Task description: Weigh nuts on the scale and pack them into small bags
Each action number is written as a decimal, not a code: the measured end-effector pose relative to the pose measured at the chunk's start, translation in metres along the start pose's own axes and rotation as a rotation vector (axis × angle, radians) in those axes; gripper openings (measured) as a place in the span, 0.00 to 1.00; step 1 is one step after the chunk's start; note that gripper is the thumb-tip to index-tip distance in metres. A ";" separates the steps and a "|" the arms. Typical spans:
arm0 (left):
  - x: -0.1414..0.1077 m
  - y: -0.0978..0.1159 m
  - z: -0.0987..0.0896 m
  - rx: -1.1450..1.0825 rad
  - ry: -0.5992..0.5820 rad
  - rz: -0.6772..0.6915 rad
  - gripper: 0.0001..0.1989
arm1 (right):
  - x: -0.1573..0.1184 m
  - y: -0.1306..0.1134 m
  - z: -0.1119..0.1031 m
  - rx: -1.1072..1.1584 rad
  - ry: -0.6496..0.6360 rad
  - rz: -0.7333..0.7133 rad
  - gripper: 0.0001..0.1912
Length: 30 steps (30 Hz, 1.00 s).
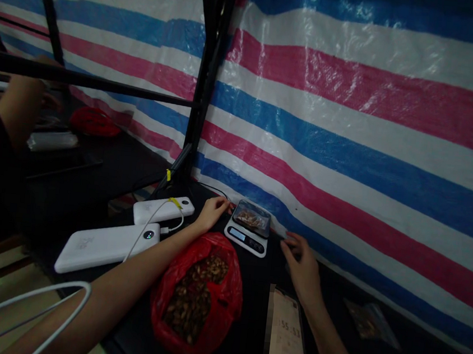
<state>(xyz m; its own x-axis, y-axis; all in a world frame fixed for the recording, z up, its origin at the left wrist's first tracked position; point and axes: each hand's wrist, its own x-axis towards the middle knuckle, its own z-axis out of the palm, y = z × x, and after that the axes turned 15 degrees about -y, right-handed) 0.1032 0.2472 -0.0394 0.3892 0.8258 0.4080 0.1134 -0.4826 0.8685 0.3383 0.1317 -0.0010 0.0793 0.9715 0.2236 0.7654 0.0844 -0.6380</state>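
A white kitchen scale (247, 242) with a lit display sits near the striped sheet. On its platform lies a clear plastic bag (251, 217) with brown pieces inside. Left of the scale is my left hand (213, 213), its fingers bent together; whatever may be between the fingertips is hidden. To the scale's right, my right hand (302, 265) hovers with thumb and fingers apart and nothing visible between them. Below the scale stands an open red plastic bag (229, 306) full of brown nut-like pieces (189, 307), partly behind my left forearm.
White power banks (106, 248) with a white cable (84, 296) lie at the left. A phone (287, 334) showing a timer is beside my right wrist. Another small bag (371, 321) lies far right. Black frame posts (204, 83) rise behind; a person's arm (22, 101) shows at upper left.
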 end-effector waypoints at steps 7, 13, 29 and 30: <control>-0.001 0.002 -0.002 0.013 0.007 -0.009 0.17 | 0.044 -0.023 0.024 -0.073 -0.053 0.190 0.23; -0.001 0.002 -0.002 -0.013 0.014 -0.003 0.16 | 0.047 -0.016 0.035 -0.210 -0.080 0.304 0.22; -0.003 0.030 0.012 0.026 -0.064 0.124 0.20 | 0.030 -0.041 0.028 -0.210 -0.102 -0.254 0.08; -0.004 0.032 0.014 0.004 -0.142 0.121 0.20 | 0.025 -0.043 0.026 -0.187 -0.129 -0.264 0.08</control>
<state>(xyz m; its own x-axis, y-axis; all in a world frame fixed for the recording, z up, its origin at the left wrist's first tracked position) 0.1183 0.2241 -0.0176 0.5254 0.7121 0.4657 0.0616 -0.5778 0.8139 0.2908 0.1584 0.0129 -0.2091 0.9427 0.2599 0.8533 0.3057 -0.4223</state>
